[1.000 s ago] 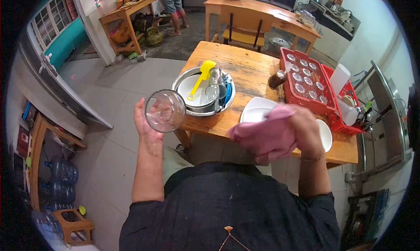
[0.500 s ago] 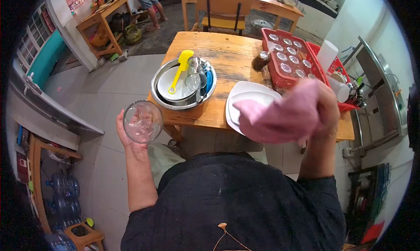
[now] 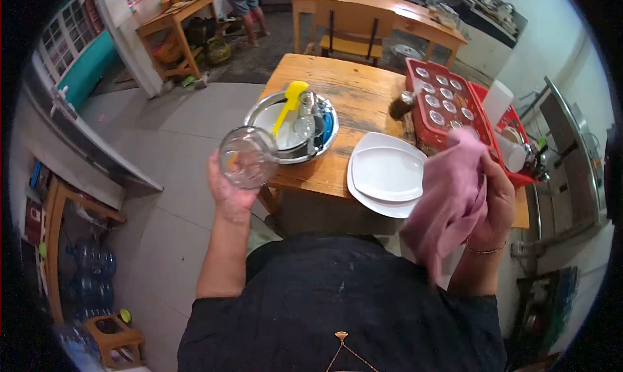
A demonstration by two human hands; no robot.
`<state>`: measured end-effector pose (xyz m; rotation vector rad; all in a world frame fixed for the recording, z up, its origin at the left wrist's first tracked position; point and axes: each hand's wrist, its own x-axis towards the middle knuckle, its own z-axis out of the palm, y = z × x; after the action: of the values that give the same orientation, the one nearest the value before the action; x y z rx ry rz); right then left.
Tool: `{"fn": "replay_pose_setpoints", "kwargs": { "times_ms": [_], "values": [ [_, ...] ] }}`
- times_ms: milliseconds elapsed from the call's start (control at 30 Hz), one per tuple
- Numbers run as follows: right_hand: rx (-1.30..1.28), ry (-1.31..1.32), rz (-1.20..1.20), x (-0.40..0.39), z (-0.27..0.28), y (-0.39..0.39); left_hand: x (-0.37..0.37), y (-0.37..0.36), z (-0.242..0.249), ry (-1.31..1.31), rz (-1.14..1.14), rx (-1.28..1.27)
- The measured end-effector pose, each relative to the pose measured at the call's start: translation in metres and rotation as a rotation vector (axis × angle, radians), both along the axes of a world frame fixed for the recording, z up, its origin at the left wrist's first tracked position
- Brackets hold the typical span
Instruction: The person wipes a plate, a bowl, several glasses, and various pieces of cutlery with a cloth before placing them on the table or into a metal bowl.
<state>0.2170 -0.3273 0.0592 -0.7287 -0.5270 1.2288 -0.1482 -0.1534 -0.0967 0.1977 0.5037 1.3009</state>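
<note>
My left hand (image 3: pixel 227 189) is closed on a round clear glass bowl (image 3: pixel 249 156), holding it tilted in front of the table's left corner. From my right hand (image 3: pixel 500 200) a pink cloth (image 3: pixel 448 200) hangs in loose folds, gripped at its right side. The cloth is beside two stacked white plates (image 3: pixel 389 174) and covers a little of their right edge. Behind the glass bowl stands a metal basin (image 3: pixel 331 138) with a white bowl (image 3: pixel 265 120), a yellow spatula (image 3: pixel 289 106) and clear glassware (image 3: pixel 305 122) in it.
On the wooden table (image 3: pixel 363 86), a red crate (image 3: pixel 415 80) holds several clear-topped containers. A dark-filled jar (image 3: pixel 401 106) stands beside it. A red basket (image 3: pixel 527 177) with utensils sits further right. A chair (image 3: pixel 354 22) and another person's legs (image 3: pixel 250 18) are beyond.
My left hand has moved right and tipped the glass bowl, bringing it in front of the basin. My right hand has lowered, and the cloth now hangs down, uncovering the plates. The view has shifted slightly.
</note>
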Motion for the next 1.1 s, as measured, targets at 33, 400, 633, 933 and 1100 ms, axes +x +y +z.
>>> {"fn": "replay_pose_setpoints", "kwargs": {
  "times_ms": [33,400,633,933,1100],
  "values": [
    [0.103,0.018,0.031,-0.007,0.007,0.004,0.004,0.002,-0.005,0.006,-0.035,0.016],
    [0.482,-1.083,0.381,-0.132,-0.012,0.08,0.047,-0.013,0.032,-0.124,-0.205,0.31],
    [0.87,-1.596,0.152,-0.144,-0.04,0.084,0.054,-0.012,0.032,-0.093,-0.196,0.339],
    [0.351,-1.246,0.924,-0.144,-0.062,0.099,0.039,0.022,0.03,0.156,0.031,0.311],
    [0.693,-1.533,0.28,-0.179,-0.101,0.092,0.04,0.035,0.037,0.311,-0.096,0.213]
  ]
}}
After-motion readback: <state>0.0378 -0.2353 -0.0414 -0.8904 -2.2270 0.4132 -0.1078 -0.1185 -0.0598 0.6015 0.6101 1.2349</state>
